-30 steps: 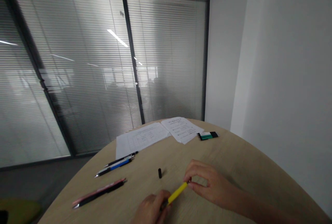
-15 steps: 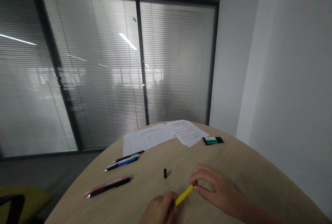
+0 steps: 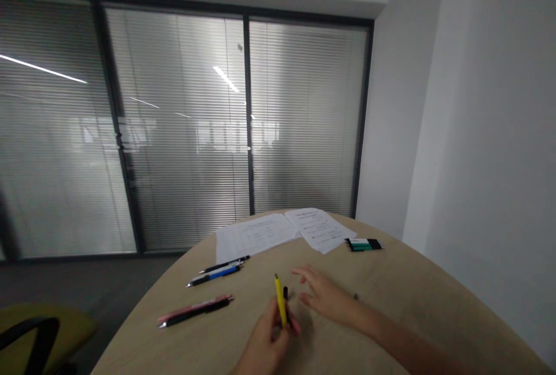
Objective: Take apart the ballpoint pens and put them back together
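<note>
My left hand [image 3: 267,334] is closed around the lower part of a yellow pen [image 3: 280,297], which stands nearly upright with a small dark tip at its top. A small black pen cap [image 3: 285,293] stands on the table just behind the pen, partly hidden by it. To the right, my right hand [image 3: 319,294] hovers over the table with fingers apart and nothing in them, pointing toward the pen and cap. Beside my right wrist lies a tiny dark piece [image 3: 355,296], too small to make out.
Two pens, one pink [image 3: 195,308] and one black [image 3: 195,312], lie at the left. Behind them are a blue pen [image 3: 217,275] and a black pen [image 3: 226,264]. Printed sheets [image 3: 256,236] lie at the far edge, with a green, white and black bundle of pens [image 3: 364,245] at right.
My right hand has let go of the yellow pen's end and its fingers have opened, moving left. My left hand has tipped the pen from slanting to nearly upright. The view has shifted slightly.
</note>
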The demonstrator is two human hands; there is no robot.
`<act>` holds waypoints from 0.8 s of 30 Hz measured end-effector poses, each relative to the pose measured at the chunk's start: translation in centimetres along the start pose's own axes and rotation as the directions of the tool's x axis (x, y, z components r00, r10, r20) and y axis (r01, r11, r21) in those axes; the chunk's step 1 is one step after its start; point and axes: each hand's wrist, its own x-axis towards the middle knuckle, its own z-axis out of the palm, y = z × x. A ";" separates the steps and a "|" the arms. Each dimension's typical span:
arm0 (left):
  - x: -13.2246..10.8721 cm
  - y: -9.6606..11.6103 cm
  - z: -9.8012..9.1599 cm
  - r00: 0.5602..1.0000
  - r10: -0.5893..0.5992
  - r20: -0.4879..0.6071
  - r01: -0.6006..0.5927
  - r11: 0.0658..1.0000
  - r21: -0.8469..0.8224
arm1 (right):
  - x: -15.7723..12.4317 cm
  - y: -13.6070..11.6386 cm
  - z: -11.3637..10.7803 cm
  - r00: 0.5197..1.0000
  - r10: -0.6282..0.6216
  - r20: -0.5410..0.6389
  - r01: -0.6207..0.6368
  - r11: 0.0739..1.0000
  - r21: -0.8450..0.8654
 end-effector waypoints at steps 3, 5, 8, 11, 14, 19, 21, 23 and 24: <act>0.5 -0.1 -0.7 0.999 -0.005 -0.052 0.006 1.000 0.014 | 1.6 1.0 2.2 0.999 -0.044 0.028 0.044 0.999 -0.016; 0.8 -0.3 -1.1 0.997 -0.007 -0.083 0.010 0.999 0.041 | 2.1 1.5 3.6 0.998 -0.054 0.032 0.055 0.998 -0.020; 1.2 -0.9 -1.8 0.991 -0.026 -0.128 0.044 0.990 0.135 | 2.4 2.0 4.8 1.000 -0.019 -0.013 0.019 1.000 -0.023; 1.3 -1.6 -2.2 0.988 -0.053 -0.146 0.087 0.967 0.239 | 2.1 1.7 4.2 0.997 -0.002 -0.079 0.001 1.000 -0.014; 1.3 -1.8 -2.2 0.990 -0.068 -0.122 0.102 0.951 0.291 | 1.7 0.6 1.8 0.981 0.003 -0.194 0.007 0.999 0.050; 0.8 -1.0 -1.6 0.996 -0.083 -0.009 0.080 0.917 0.391 | 0.3 -1.5 -2.7 0.915 0.013 -0.403 0.080 0.974 0.213; 0.6 -0.7 -1.3 0.996 -0.087 0.024 0.069 0.903 0.425 | -0.4 -2.0 -3.6 0.910 0.014 -0.414 0.101 0.962 0.255; 0.4 -0.6 -1.2 0.996 -0.084 0.032 0.061 0.894 0.444 | -1.1 -2.3 -4.0 0.915 0.008 -0.402 0.114 0.954 0.278; 0.4 -0.6 -1.1 0.996 -0.081 0.030 0.059 0.892 0.449 | -1.4 -2.5 -4.0 0.917 0.006 -0.398 0.116 0.953 0.281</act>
